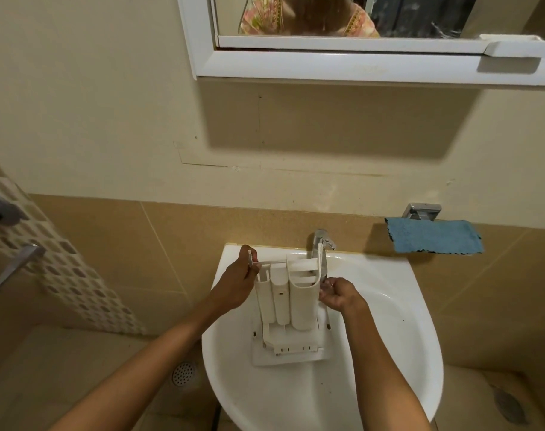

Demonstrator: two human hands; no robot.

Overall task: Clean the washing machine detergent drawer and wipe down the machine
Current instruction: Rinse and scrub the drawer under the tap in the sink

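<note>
- The mirror cabinet [327, 65] hangs on the wall above; its top is cut off by the frame edge, and the glass shows only part of a patterned garment.
- The white sink [398, 331] fills the lower middle of my view, with its near rim out of frame.
- Both forearms reach in from the bottom edge and meet over the basin.
- The detergent drawer [291, 303] stands on end in the sink, front panel down on the basin, its three channels facing me and its top just under the tap [322, 239].
- The left hand [237, 284] grips the drawer's top left corner, fingers wrapped over the edge.
- The right hand [339, 295] sits at the drawer's right wall with its fingers curled. I cannot tell whether it pinches the wall or only touches it, because the fingertips blur together there.
- A blue cloth [434, 236] is draped over a chrome holder on the tiles to the right of the tap.
- A round floor drain [183, 373] shows left of the sink, partly behind my left forearm.
</note>
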